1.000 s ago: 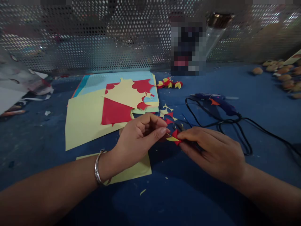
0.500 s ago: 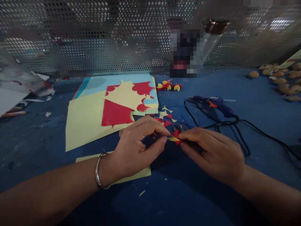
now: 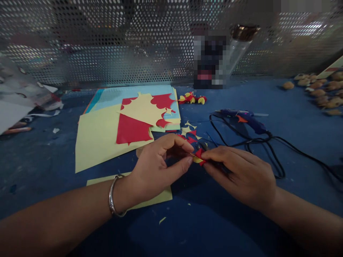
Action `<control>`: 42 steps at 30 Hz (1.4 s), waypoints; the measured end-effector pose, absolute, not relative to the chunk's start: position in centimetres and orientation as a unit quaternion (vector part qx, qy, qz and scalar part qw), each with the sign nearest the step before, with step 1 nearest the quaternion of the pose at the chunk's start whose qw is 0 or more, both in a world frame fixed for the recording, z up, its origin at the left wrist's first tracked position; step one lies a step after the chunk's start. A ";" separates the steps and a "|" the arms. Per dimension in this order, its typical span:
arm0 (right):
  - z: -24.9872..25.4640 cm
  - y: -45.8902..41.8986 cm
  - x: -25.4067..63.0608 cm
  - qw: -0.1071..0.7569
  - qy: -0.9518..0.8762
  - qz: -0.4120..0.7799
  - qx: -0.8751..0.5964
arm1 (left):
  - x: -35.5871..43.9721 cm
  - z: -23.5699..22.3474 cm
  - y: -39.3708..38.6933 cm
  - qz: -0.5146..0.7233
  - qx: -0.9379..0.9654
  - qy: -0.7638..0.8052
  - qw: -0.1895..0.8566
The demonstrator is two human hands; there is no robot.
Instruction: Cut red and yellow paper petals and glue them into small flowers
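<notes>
Thumb and forefinger of my right hand point(image 3: 238, 173) pinch a small folded red paper piece point(image 3: 198, 153). A small yellow paper piece point(image 3: 197, 160) sits against the red one, its left tip between the thumb and forefinger of my left hand point(image 3: 160, 162). How the two pieces are joined is too small to tell. Just behind my fingertips lie red and yellow paper scraps point(image 3: 191, 132). Under my left wrist is a pale yellow sheet point(image 3: 160, 195). Farther back is a cluster of red and yellow paper shapes point(image 3: 191, 97).
A blue glue gun point(image 3: 252, 120) with a looped black cord point(image 3: 280, 167) lies at the right. Cut red paper point(image 3: 131, 130) and yellow paper point(image 3: 140, 107) rest on stacked coloured sheets. Brown lumps point(image 3: 321, 92) sit far right. A perforated metal panel point(image 3: 115, 46) stands behind.
The yellow piece has tilted slightly between my hands, and more of the red piece shows. My left forefinger has lifted a little from the thumb. Both hands remain in nearly the same place.
</notes>
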State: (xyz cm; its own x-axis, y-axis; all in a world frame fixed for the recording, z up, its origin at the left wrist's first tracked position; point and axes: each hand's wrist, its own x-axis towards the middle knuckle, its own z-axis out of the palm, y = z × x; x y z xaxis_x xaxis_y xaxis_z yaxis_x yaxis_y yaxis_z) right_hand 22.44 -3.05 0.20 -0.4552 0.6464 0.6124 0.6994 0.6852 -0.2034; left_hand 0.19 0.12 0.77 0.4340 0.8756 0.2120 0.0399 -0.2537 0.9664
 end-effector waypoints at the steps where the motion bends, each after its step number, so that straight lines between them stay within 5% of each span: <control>1: 0.2 -3.1 22.4 0.341 -0.852 -0.038 -0.395 | 0.2 0.8 0.1 0.410 0.679 0.336 0.508; 15: 0.4 -3.0 22.2 0.343 -0.853 -0.041 -0.390 | -0.5 0.7 0.4 0.420 0.833 0.268 0.242; 42: 0.3 -2.9 22.3 0.346 -0.848 -0.034 -0.401 | -0.2 0.6 0.6 0.446 0.838 0.279 0.147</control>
State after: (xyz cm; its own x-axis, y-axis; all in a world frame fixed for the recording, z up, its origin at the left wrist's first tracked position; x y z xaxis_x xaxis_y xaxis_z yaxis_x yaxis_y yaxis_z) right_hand 22.30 -2.92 0.29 -0.4390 0.6561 0.6139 0.7031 0.6762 -0.2200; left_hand -0.22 0.61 0.59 0.4461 0.5979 0.6660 0.3358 -0.8016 0.4947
